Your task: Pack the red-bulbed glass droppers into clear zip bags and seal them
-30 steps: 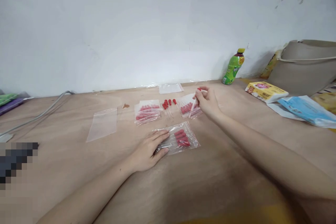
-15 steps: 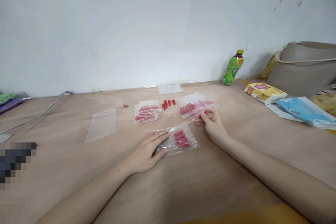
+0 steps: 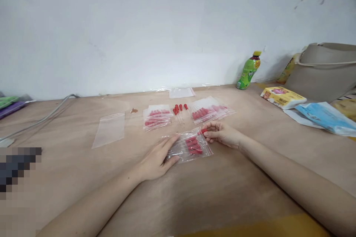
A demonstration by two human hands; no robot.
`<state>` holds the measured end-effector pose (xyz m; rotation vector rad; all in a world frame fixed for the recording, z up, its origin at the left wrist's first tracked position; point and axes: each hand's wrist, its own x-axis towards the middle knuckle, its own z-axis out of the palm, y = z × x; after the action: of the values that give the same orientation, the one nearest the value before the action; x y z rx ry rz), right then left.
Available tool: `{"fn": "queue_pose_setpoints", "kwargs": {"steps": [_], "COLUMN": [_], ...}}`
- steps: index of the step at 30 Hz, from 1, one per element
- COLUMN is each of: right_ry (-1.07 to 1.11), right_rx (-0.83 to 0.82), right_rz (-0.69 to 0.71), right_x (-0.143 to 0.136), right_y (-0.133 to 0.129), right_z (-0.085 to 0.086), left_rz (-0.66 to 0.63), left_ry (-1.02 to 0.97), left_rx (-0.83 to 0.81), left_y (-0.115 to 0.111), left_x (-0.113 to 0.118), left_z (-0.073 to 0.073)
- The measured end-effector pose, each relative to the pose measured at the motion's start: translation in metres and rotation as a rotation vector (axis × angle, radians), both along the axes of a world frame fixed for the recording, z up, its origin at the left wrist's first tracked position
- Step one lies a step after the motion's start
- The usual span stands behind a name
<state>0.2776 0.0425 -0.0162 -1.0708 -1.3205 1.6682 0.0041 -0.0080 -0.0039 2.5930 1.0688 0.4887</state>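
Observation:
A clear zip bag (image 3: 178, 152) lies flat on the table, holding several droppers with red bulbs (image 3: 194, 145) stacked side by side. My left hand (image 3: 160, 158) rests flat on the bag's left part, thumb and fingers apart. Between my right thumb and fingers is a dropper (image 3: 204, 131), pinched by its red bulb; my right hand (image 3: 221, 134) is at the bag's upper right corner, and the glass tube points left over or into the bag, I cannot tell which. Beyond the bag lie loose droppers (image 3: 180, 107), with filled bags on the left (image 3: 157, 117) and filled bags on the right (image 3: 205, 110).
An empty zip bag (image 3: 109, 130) lies at the left, another flat bag (image 3: 182, 93) near the wall. A green bottle (image 3: 247, 71), a yellow tissue pack (image 3: 283, 97), a blue packet (image 3: 328, 117) and a grey bin (image 3: 322, 70) stand right. A grey cable (image 3: 50, 117) runs along the left.
My right hand has moved left and nearer, bringing the dropper from beside the right-hand filled bags to the corner of the zip bag. My left hand stays on the bag.

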Motion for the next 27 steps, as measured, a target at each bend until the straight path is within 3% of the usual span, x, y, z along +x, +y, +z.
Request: {"fn": "queue_pose_setpoints", "kwargs": {"steps": [8, 14, 21, 27], "right_ry": [-0.195, -0.233, -0.345, -0.324], "right_rx": [0.163, 0.24, 0.334, 0.336], "right_rz": [-0.017, 0.118, -0.149, -0.009], "right_x": [-0.015, -0.021, -0.037, -0.035], "right_y": [0.002, -0.001, -0.002, -0.005], "right_z": [0.004, 0.003, -0.011, -0.002], "left_rz": [-0.005, -0.015, -0.003, -0.007], "left_ry": [-0.002, 0.008, 0.01, -0.004], "left_rx": [0.005, 0.002, -0.007, -0.008], "left_y": [0.001, 0.0, 0.0, 0.0], "left_x": [0.0, 0.001, 0.001, 0.001], "left_z": [0.0, 0.002, 0.002, 0.002]}}
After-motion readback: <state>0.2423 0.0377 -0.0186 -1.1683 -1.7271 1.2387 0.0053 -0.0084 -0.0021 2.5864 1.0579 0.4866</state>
